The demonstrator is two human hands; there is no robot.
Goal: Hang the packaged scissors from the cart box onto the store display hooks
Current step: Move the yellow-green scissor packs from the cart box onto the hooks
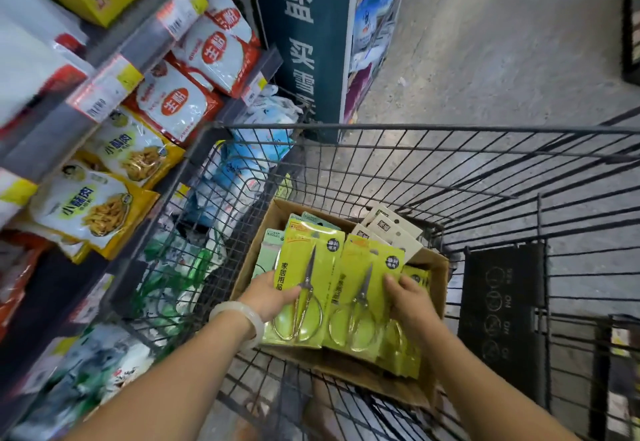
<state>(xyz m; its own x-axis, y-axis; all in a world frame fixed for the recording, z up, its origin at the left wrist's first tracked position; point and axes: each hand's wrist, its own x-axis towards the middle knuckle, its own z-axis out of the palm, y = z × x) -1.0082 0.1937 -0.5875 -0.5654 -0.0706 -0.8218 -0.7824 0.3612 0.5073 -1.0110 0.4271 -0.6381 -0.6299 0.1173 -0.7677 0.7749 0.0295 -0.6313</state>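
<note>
At lower centre, the left hand [273, 296] and right hand [410, 302] are each gripping a green scissors package [304, 277] over the cardboard box [434, 265].

A single head-worn wide-angle view looks forward and steeply down into a wire shopping cart [415, 170] from just behind it. Both forearms reach in from the bottom edge, the left hand [273, 296] and right hand [412, 302] close below the lens over the cardboard box [429, 267] at frame centre. The view faces along the aisle: store shelves [114, 69] run up the left edge, tilted and bowed by the lens, a dark green sign panel [304, 35] stands ahead, and grey concrete floor [502, 52] fills the upper right.
</note>
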